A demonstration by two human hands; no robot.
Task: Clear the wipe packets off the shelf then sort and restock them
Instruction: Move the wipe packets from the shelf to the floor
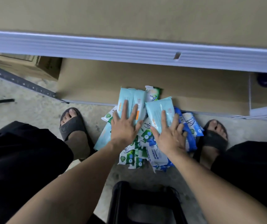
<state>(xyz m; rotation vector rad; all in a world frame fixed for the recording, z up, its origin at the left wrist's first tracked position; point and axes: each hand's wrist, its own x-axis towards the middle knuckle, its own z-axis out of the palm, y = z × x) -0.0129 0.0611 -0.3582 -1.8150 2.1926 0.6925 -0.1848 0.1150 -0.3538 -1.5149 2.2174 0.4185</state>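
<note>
The fingers [126, 107] of the left hand [124, 128] are lying straight and spread flat on a pale-blue rectangular plastic wipe packet [130, 96]. The fingers [163, 117] of the right hand [170, 138] are fanning out likewise over a second pale-blue packet [157, 107] just beside it. Neither hand is pinching anything. Both packets are resting atop a jumbled heap of green-and-white and dark-blue wipe packets [139, 152], which is lying on the grey concrete floor [24, 113] and lapping onto the front edge of the cardboard-lined bottom shelf [162, 78]. Sorting appears to be only beginning. To do it well, each hand should be working a thumb under a packet's edge and lifting matching pale-blue ones together. A light press is best, since the slick wrappers are likely to slide, and each kind should be going into its own pile, well apart.
</note>
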